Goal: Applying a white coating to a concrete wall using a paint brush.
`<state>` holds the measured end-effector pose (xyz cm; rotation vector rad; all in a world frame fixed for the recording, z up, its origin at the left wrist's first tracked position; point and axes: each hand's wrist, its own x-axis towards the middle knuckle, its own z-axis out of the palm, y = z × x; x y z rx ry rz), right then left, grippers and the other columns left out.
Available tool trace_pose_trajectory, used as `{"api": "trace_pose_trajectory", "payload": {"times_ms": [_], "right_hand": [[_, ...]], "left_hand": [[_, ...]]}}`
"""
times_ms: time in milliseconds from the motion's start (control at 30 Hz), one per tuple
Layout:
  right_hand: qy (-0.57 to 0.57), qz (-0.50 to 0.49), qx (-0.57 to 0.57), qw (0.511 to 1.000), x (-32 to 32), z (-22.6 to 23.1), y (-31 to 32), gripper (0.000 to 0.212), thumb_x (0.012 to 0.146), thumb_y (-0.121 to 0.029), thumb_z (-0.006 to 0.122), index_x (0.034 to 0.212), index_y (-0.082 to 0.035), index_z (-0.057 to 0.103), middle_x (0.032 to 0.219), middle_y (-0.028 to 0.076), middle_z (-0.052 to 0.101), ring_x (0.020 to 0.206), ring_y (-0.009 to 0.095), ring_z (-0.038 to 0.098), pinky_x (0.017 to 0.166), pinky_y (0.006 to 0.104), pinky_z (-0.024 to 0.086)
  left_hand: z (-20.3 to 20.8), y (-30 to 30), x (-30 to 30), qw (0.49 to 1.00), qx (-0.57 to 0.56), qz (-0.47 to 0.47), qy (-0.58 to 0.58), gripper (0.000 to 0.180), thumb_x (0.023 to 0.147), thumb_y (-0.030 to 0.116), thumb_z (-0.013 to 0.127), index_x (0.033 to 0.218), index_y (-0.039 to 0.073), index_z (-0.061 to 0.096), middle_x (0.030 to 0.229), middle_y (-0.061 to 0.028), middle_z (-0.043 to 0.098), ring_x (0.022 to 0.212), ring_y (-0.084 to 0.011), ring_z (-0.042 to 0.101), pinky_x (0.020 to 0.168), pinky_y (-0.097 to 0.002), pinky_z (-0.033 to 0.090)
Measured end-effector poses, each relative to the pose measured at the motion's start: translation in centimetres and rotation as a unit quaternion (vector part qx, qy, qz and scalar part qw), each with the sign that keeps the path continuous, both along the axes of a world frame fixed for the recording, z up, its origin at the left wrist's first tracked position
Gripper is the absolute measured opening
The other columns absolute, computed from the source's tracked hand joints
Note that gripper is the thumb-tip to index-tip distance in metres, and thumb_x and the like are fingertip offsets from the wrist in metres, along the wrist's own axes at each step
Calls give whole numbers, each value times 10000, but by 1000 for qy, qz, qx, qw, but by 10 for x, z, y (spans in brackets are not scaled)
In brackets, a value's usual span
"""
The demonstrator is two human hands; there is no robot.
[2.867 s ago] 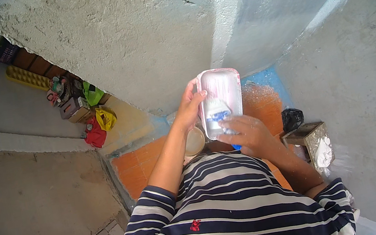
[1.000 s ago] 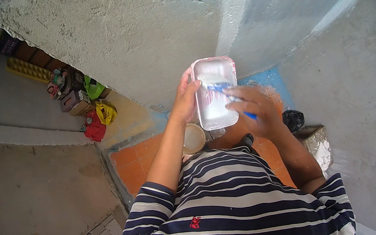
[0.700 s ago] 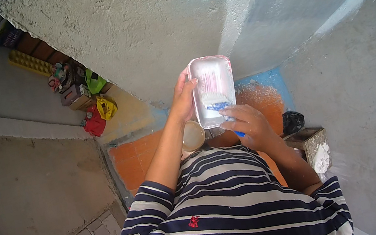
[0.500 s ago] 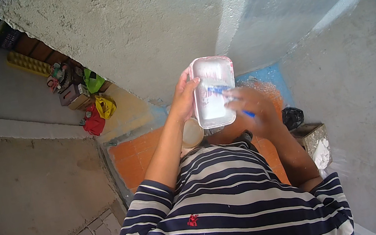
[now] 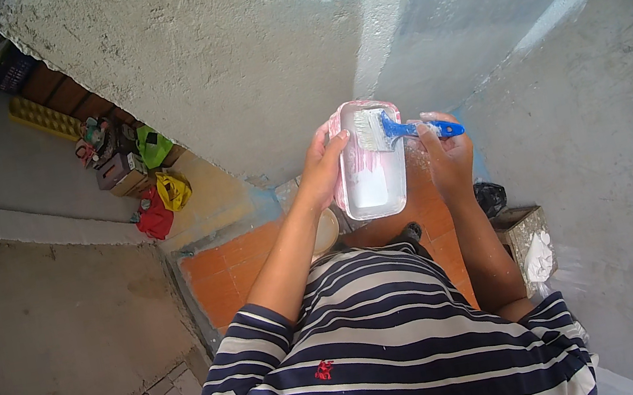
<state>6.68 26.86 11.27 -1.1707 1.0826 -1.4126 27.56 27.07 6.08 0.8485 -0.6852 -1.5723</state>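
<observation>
My left hand [image 5: 325, 164] grips a shallow rectangular paint tray [image 5: 382, 208] by its left side, thumb over the rim. The tray is pinkish at its edges, with white paint pooled at the near end and pink streaks in the middle. In my right hand [image 5: 451, 158] is a paintbrush [image 5: 397, 129] with a blue handle, held by the handle with the fingers closed on it. Its white-coated bristles lie over the far part of the tray and point left. Specks of white paint dot my right hand and forearm.
A rough plastered wall [image 5: 227, 62] rises ahead, with a white strip down it. Below are orange floor tiles [image 5: 219, 268] and a round pale container [image 5: 325, 231]. At right stand a black bag [image 5: 491, 197] and an open box [image 5: 515, 224]; bags and boxes [image 5: 123, 169] sit far left.
The brush has turned from slanting down-right to nearly level, its bristles now toward the tray's far end. My right hand has shifted slightly right, and the tray has moved a little down and right.
</observation>
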Motion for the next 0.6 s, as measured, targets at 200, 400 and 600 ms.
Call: {"api": "trace_pose_trajectory", "payload": {"times_ms": [200,400,600], "right_hand": [[88,-10,-37,995,1,-4,0,193,913,-38,671,1078,55,633,957,91,687,843,112,644,752,240,517],[176,-1,-57,983,13,13,15,150,862,-10,705,1006,24,679,882,101,705,819,116,651,728,277,516],[305,9,-252,918,18,9,20,152,827,4,706,977,-14,697,951,159,708,870,286,696,776,347,541]], "left_hand": [[2,-1,-5,1000,0,-13,-12,482,980,205,576,1390,2,425,1203,-118,607,1058,-157,612,901,-300,514],[-3,-1,-6,1000,-3,1,-6,482,979,200,581,1393,11,424,1198,-111,612,1053,-156,618,900,-297,516],[0,1,-6,999,-29,29,-7,489,978,188,581,1405,21,414,1207,-110,610,1061,-157,609,911,-307,512]]}}
